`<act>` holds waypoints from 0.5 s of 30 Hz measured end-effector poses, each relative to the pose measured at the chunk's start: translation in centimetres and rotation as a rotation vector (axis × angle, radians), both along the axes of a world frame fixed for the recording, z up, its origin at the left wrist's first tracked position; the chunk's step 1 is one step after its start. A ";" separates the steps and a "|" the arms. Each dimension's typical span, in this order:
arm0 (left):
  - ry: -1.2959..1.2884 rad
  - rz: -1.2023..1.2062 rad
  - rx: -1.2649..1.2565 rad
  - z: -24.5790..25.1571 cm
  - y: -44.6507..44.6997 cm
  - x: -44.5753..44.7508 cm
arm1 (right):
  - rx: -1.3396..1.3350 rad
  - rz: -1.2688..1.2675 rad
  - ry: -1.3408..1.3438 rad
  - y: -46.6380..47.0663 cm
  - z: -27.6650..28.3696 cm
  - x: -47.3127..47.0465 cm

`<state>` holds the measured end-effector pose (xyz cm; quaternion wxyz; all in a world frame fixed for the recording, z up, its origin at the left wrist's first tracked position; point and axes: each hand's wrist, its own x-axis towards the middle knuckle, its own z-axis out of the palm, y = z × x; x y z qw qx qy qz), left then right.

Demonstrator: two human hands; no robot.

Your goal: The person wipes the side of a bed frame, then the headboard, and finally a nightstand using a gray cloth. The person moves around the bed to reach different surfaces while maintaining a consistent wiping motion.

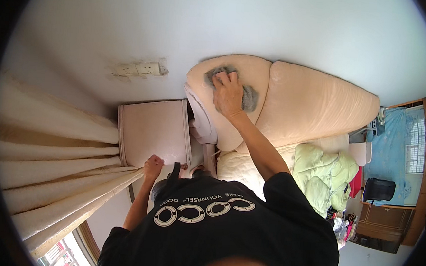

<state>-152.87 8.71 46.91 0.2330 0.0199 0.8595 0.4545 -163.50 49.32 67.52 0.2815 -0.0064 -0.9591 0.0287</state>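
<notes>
My right hand (229,95) presses a grey cloth (250,98) against the left section of a padded beige headboard (251,71). Its fingers are bent into the cloth, which spreads out on both sides of the hand. To the left, my left hand (154,166) is curled into a loose fist by the front edge of a pale bedside cabinet (153,129). I see nothing held in it. A second, longer padded section (317,102) of the headboard extends to the right, with wrinkled fabric toward its far end.
Cream curtains (61,160) hang at the left, beside the cabinet. Two wall sockets (138,69) sit above it. A light green quilt (320,172) lies on the bed (238,169). Farther right are a black chair (379,189) and a blue curtain (385,151) by a window.
</notes>
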 end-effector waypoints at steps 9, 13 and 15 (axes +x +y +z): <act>-0.014 0.216 -0.079 -1.6 -4.3 2.1 | 0.052 -0.511 0.045 6.4 0.4 -2.2; -0.185 0.248 -0.090 -1.8 -6.1 3.9 | 0.080 0.035 0.061 -2.9 -3.1 -5.4; -0.087 0.126 -0.024 -1.1 -4.8 2.9 | 0.077 0.205 -0.021 -6.7 -3.3 -7.0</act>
